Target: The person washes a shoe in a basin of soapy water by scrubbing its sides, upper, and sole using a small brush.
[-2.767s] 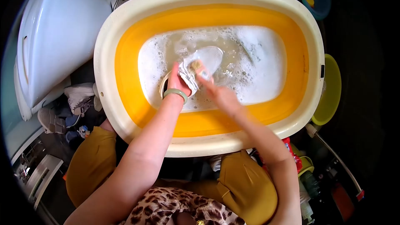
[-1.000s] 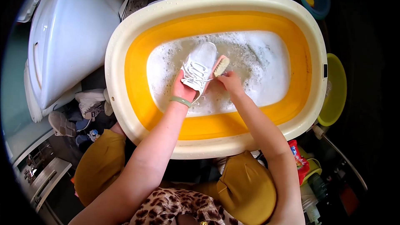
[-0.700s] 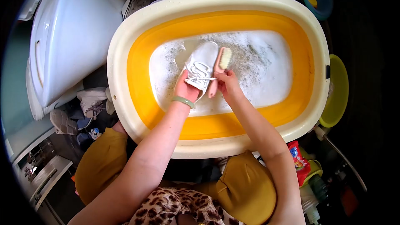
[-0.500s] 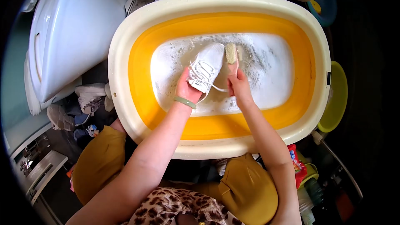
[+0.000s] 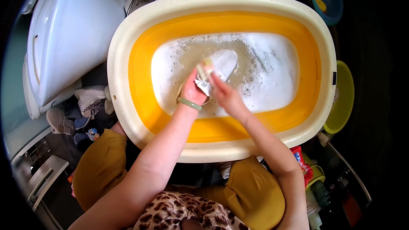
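Note:
A white lace-up shoe (image 5: 225, 63) is held over soapy water in the tub, its toe pointing up and to the right. My left hand (image 5: 193, 90), with a green bangle at the wrist, is closed around the shoe's heel end from the left. My right hand (image 5: 225, 96) grips a scrub brush (image 5: 204, 69) whose bristles lie over the lace area. The brush and the right fingers are smeared by motion, and they hide most of the laces. Foam (image 5: 277, 74) covers much of the water around the shoe.
The large oval tub (image 5: 117, 55) has a cream rim and yellow inner walls. Several shoes (image 5: 91, 98) lie at its left, near a white ceramic fixture (image 5: 76, 30). A green basin (image 5: 344, 98) stands at the right, a blue basin (image 5: 335, 6) at the upper right, and a red packet (image 5: 301, 166) below.
My right hand has moved left with the brush, from beside the toe onto the laces. The shoe's toe has tipped slightly right and down. My left hand keeps its hold.

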Demonstrator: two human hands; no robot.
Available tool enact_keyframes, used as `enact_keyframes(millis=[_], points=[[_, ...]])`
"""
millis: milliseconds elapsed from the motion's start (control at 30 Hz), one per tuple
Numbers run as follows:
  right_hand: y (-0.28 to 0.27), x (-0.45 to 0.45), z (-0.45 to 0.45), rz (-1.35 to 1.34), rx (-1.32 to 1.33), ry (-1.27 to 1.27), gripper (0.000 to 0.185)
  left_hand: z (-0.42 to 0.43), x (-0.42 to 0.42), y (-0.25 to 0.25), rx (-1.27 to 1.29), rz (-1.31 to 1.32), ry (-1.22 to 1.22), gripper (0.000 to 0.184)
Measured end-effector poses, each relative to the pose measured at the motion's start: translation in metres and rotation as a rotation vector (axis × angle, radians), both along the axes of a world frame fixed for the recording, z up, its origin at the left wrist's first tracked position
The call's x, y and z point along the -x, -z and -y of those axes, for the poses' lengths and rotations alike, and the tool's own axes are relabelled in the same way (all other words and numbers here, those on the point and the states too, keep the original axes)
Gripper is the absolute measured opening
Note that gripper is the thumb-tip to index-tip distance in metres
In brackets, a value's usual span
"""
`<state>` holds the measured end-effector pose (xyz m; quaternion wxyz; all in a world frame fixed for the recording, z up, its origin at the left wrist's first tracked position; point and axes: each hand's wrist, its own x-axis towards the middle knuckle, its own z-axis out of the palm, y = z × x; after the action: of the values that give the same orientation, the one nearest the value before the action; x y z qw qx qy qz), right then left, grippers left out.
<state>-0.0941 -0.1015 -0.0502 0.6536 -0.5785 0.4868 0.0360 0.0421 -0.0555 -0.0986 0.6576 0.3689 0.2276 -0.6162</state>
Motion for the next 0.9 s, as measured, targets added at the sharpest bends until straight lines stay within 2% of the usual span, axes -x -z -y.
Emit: enact_keyframes(millis=[33,67,100,133,200,233,267,333,400,467,500,533,600,667,700,767,800,867,900], points=[[-0.002,0.006,-0.014,-0.003,0.000,-0.002,0.048,0.007,-0.004,-0.020,-0.255,-0.008,0.021,0.045],[-0.005,0.012,-0.027,0.098,0.156,-0.077,0.048,0.003,-0.013,-0.016,-0.158,-0.135,0.054,0.049],[-0.005,0.015,-0.033,0.201,0.310,-0.155,0.047,-0.002,-0.016,-0.011,-0.125,-0.105,0.069,0.050],[0.000,0.018,-0.026,0.203,0.306,-0.160,0.047,-0.006,-0.017,-0.006,-0.094,-0.071,0.085,0.051],[0.004,0.012,0.009,-0.217,0.438,-0.521,0.043,-0.004,-0.011,0.006,-0.068,-0.045,0.034,0.051],[0.012,0.010,0.026,-0.269,0.572,-0.482,0.040,-0.003,-0.008,0.008,-0.036,-0.015,-0.013,0.052],[0.028,0.014,0.036,-0.266,0.570,-0.478,0.040,-0.003,-0.008,0.007,-0.038,-0.011,-0.010,0.052],[0.062,0.025,0.045,-0.177,0.789,-0.377,0.043,0.000,-0.011,0.002,0.010,-0.090,0.045,0.051],[0.037,0.017,0.016,-0.262,0.735,-0.425,0.046,0.004,-0.012,-0.008,-0.032,-0.097,0.042,0.053],[0.008,0.008,-0.010,-0.386,0.471,-0.512,0.046,0.004,-0.013,-0.006,-0.193,-0.124,0.049,0.055],[0.002,0.008,-0.009,-0.389,0.466,-0.524,0.046,0.000,-0.015,-0.004,-0.166,-0.159,0.058,0.056],[-0.003,0.007,-0.010,-0.332,0.496,-0.460,0.045,-0.003,-0.014,-0.001,-0.178,-0.162,0.048,0.056],[-0.001,0.008,-0.013,-0.275,0.513,-0.381,0.045,-0.002,-0.011,-0.005,-0.094,0.013,0.040,0.055],[0.018,0.004,0.003,-0.044,0.533,-0.245,0.044,0.001,-0.007,-0.015,-0.030,-0.036,0.025,0.050],[0.022,-0.001,0.006,0.020,0.516,-0.205,0.041,0.001,-0.002,-0.020,-0.003,0.056,0.056,0.047],[0.027,-0.014,0.011,0.010,0.517,-0.191,0.040,-0.004,0.007,-0.027,0.061,0.202,0.099,0.045],[0.030,-0.019,0.013,-0.010,0.504,-0.186,0.039,-0.004,0.016,-0.026,-0.075,0.327,0.158,0.048],[0.033,-0.027,0.018,0.008,0.432,-0.121,0.039,-0.001,0.025,-0.022,-0.146,0.419,0.201,0.039],[0.033,-0.026,0.019,0.022,0.368,-0.064,0.038,-0.001,0.021,-0.011,-0.160,0.282,0.130,0.040]])
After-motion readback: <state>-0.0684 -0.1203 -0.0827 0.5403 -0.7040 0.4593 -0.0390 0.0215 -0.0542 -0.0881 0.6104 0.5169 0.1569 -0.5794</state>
